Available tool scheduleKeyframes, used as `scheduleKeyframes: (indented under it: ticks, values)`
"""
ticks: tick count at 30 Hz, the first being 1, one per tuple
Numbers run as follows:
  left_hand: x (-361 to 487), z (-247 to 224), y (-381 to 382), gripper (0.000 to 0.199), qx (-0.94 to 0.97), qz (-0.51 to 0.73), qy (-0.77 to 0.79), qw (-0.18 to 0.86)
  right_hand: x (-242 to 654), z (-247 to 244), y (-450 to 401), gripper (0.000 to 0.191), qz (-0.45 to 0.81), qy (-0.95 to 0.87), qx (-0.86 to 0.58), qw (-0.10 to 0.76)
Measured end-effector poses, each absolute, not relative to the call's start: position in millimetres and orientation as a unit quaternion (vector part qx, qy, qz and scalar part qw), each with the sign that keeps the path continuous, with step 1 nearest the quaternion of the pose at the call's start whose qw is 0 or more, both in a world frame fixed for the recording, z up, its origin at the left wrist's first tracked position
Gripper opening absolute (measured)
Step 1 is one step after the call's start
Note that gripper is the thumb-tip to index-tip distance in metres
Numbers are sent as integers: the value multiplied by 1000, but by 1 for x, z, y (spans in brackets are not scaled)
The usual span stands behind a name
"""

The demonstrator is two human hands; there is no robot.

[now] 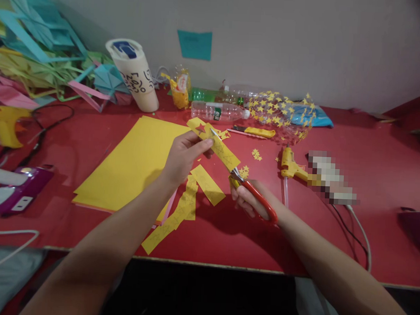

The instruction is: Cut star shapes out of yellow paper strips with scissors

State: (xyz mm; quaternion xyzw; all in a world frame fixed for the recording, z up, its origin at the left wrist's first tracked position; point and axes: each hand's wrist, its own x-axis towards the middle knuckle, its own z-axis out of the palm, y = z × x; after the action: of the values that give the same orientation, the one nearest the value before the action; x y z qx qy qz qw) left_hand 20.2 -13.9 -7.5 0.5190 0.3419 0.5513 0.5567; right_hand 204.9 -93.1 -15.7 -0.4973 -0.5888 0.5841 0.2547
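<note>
Between the thumb and fingers of my left hand (186, 156) is a yellow paper strip (227, 154) with stars drawn on it. A star-shaped hole shows near its far end. My right hand (247, 196) grips red-handled scissors (260, 201), their blades lying along the strip with one tip showing near my left thumb. Below my hands, further marked yellow strips (209, 185) lie on the table. Small cut-out yellow stars (244, 172) rest close to the scissors. A stack of yellow paper sheets (133, 159) lies to the left.
Behind my hands lie a clear plastic bottle (215, 112), a yellow utility knife (258, 131) and a star-covered clear bottle (278, 109). One yellow glue gun (291, 165) is at right, another (8, 123) at far left. A white tumbler (137, 80) stands beside folded coloured paper (48, 43).
</note>
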Motion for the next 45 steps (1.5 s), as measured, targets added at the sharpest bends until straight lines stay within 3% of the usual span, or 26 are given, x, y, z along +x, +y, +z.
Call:
scheduleKeyframes:
  ticks: [9, 45]
  values:
    - [20, -8, -13, 7, 516, 546, 341, 565, 200, -15, -94, 53, 562, -581, -530, 257]
    - [12, -2, -7, 12, 517, 573, 348, 533, 202, -10, -91, 46, 547, -565, -558, 264]
